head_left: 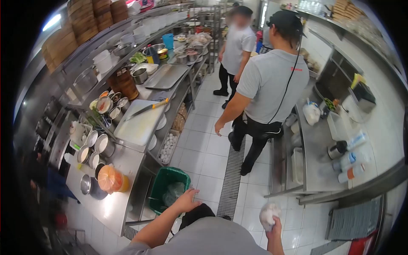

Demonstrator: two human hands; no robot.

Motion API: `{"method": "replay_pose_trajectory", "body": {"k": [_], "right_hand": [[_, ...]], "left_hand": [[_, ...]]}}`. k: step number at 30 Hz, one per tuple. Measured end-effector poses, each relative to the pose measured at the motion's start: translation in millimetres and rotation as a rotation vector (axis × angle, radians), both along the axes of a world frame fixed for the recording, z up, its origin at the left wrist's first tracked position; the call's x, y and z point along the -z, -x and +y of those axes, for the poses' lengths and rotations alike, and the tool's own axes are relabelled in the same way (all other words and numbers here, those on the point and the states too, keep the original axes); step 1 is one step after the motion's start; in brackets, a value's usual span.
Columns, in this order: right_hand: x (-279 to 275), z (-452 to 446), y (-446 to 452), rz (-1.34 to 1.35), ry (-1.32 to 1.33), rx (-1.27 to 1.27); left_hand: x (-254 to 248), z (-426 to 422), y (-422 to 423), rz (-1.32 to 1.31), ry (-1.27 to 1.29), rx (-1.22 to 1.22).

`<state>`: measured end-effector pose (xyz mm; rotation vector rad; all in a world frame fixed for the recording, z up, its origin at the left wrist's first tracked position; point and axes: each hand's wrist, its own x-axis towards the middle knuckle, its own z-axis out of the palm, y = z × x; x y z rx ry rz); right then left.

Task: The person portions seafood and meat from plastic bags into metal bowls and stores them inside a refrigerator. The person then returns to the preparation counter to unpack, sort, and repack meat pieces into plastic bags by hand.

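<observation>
My right hand [275,227] is closed around the lower end of a whitish bundle [270,214], held up over the tiled floor. It looks like a crumpled plastic bag, though its contents cannot be made out. My left hand [186,200] holds nothing, and its fingers stretch out apart. Beside and just beyond that hand stands a green bin [160,180] with clear plastic inside it. On the steel counter to the left are a plastic-covered orange container [114,179] and a white cutting board [138,127]. A knife with a yellow handle [160,105] lies on the board.
Ahead, a person in a grey shirt [272,85] stands in the aisle, with another person [236,46] beyond. A floor drain grate [230,182] runs along the white tiles. A steel counter [318,157] with bottles lines the right side. Eggs [168,147] sit under the left counter.
</observation>
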<state>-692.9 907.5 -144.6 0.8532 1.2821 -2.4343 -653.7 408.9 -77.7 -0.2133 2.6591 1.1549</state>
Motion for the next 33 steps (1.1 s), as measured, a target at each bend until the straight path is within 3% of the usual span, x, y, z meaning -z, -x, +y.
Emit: {"method": "replay_pose_trajectory", "body": {"k": [2,4,5,7,11,13,14,16,20,22,25,27,33], "right_hand": [[-30,-33,77,0.086,-0.043,-0.193],[-55,-81,141,0.165,-0.073,-0.348],[-56,-102,172,0.177,-0.072,-0.419],[-91,-159,219,0.26,-0.033,-0.526],[-126,-251,282,0.292,0.008,-0.692],[-153,-285,307,0.413,-0.044,-0.883],[-161,-294,324,0.418,-0.049,-0.885],[-166,-306,352,0.547,-0.04,-1.067],[-168,-289,422,0.529,-0.073,-1.136],[-155,-268,460,0.399,-0.18,-1.021],[-98,-231,524,0.283,-0.228,-0.908],[-66,-213,575,0.072,-0.471,-0.83],[-10,-256,723,0.025,-0.525,-0.949]], "left_hand": [[-13,5,9,0.004,-0.054,-0.028],[-34,11,21,-0.178,-0.368,-0.285],[-27,9,33,-0.175,-0.371,-0.303],[-12,4,58,-0.106,-0.659,-0.385],[-51,18,160,-0.041,-0.943,-0.378],[-71,24,218,-0.049,-1.337,-0.488],[-68,19,245,-0.043,-1.341,-0.484],[-49,7,293,0.049,-1.612,-0.507],[-33,-30,359,0.085,-1.705,-0.586],[-25,-51,387,0.11,-1.695,-0.638],[-12,-88,421,0.165,-1.704,-0.72],[-8,-109,437,0.263,-1.684,-0.923],[-2,-173,438,0.619,-1.491,-1.328]]}}
